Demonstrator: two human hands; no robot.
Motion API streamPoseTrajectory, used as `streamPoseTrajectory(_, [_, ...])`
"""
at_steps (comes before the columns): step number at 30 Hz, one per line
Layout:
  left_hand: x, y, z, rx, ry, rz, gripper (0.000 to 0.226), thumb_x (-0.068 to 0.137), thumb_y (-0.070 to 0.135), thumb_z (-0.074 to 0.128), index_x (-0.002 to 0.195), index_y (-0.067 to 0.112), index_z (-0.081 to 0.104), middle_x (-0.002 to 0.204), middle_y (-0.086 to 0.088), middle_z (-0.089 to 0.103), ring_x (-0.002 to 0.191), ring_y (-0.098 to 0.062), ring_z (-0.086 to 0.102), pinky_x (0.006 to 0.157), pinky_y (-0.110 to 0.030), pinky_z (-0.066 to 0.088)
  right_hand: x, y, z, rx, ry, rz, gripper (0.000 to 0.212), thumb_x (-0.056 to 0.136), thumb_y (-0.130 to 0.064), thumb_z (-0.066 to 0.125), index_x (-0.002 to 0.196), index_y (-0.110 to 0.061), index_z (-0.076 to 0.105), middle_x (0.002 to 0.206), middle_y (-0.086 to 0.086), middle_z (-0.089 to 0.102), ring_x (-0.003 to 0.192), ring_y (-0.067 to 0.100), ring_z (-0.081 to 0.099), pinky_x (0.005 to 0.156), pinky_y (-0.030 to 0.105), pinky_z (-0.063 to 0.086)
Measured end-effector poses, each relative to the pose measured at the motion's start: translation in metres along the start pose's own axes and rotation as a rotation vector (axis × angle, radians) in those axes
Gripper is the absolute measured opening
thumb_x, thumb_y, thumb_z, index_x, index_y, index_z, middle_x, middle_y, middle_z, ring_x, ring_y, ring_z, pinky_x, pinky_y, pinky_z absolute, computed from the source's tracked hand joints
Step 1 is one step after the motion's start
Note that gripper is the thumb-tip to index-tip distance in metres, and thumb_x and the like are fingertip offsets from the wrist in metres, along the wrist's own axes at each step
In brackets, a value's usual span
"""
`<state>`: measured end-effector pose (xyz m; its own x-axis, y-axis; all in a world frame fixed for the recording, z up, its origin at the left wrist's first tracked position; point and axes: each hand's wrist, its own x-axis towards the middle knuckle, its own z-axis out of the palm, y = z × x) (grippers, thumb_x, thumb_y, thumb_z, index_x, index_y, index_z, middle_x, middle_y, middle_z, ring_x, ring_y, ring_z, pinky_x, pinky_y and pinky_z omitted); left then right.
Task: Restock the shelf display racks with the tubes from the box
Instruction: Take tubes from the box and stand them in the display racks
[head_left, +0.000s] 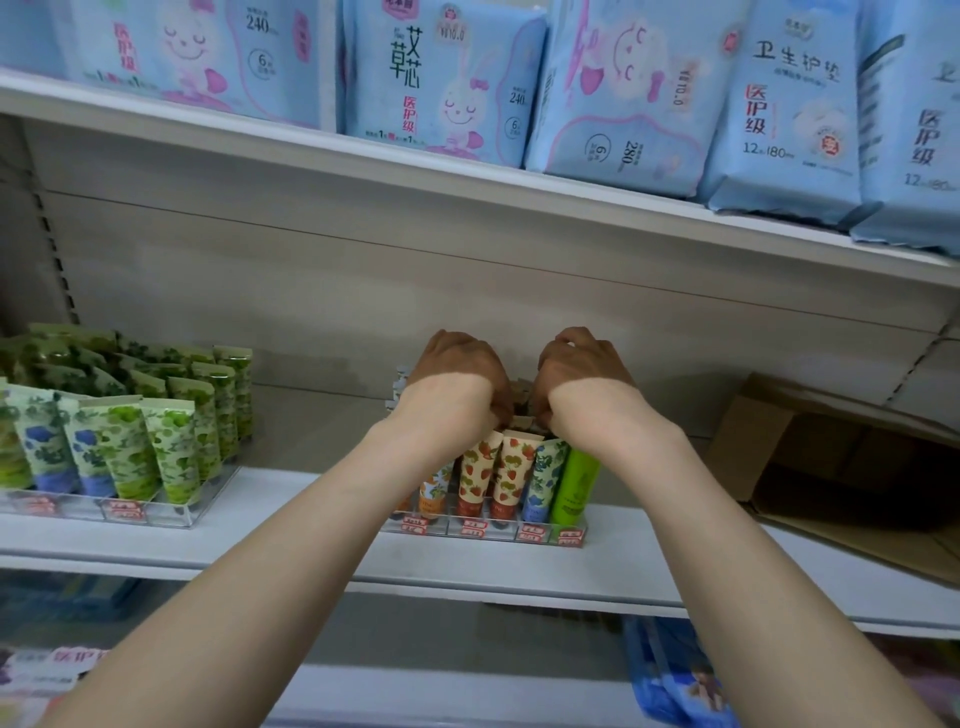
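A clear display rack (483, 530) stands on the middle shelf, filled with upright tubes: strawberry-print ones (511, 475), a blue-flowered one and a plain green one (574, 486). My left hand (460, 374) and my right hand (579, 371) reach over the rack side by side, fingers curled down among the tops of the tubes in its back rows. What the fingers hold is hidden behind the hands. An open cardboard box (831, 462) lies on its side at the right of the same shelf.
A second rack of green and blue leafy tubes (130, 431) fills the shelf's left end. Blue packs (441, 78) line the shelf above, whose edge hangs low over my hands. More packs sit on the shelf below.
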<state>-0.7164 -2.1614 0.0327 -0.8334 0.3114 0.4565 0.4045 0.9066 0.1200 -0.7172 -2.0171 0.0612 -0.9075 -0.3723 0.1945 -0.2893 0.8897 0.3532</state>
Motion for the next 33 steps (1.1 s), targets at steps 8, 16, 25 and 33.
streamPoseTrajectory(8, [0.001, -0.005, 0.003, 0.049, 0.006, -0.024, 0.016, 0.084, 0.031, 0.064, 0.094, 0.026, 0.076, 0.117, 0.004, 0.064, 0.120, -0.021, 0.047, 0.109, -0.033, 0.028, 0.004, 0.001, 0.003, 0.015, -0.011, -0.001, 0.031, 0.080, -0.011, 0.069, 0.110, -0.016, 0.070, 0.125, 0.003, 0.055, 0.129, 0.027, 0.033, 0.100, 0.032, 0.033])
streamPoseTrajectory(16, [0.005, -0.004, 0.005, 0.057, -0.034, -0.034, 0.020, 0.085, 0.036, 0.060, 0.093, 0.028, 0.076, 0.116, 0.005, 0.064, 0.119, -0.021, 0.047, 0.110, -0.035, 0.027, 0.005, 0.003, 0.005, 0.041, 0.003, -0.002, 0.023, 0.084, -0.016, 0.068, 0.107, -0.017, 0.071, 0.117, 0.003, 0.057, 0.122, 0.026, 0.038, 0.096, 0.033, 0.036])
streamPoseTrajectory(25, [0.010, -0.005, 0.009, 0.088, -0.038, -0.081, 0.018, 0.085, 0.034, 0.061, 0.092, 0.028, 0.076, 0.111, 0.006, 0.065, 0.116, -0.022, 0.048, 0.109, -0.034, 0.029, 0.003, 0.007, 0.001, 0.066, -0.009, 0.005, 0.021, 0.085, -0.019, 0.067, 0.105, -0.022, 0.073, 0.114, 0.004, 0.056, 0.117, 0.027, 0.042, 0.093, 0.032, 0.037])
streamPoseTrajectory(33, [0.009, 0.001, 0.006, 0.091, -0.058, -0.088, 0.018, 0.084, 0.034, 0.061, 0.069, 0.024, 0.065, 0.089, 0.004, 0.059, 0.107, -0.025, 0.051, 0.106, -0.037, 0.033, 0.005, 0.004, 0.003, 0.073, -0.017, -0.006, 0.024, 0.083, -0.015, 0.065, 0.107, -0.018, 0.071, 0.113, 0.003, 0.058, 0.117, 0.027, 0.041, 0.087, 0.030, 0.034])
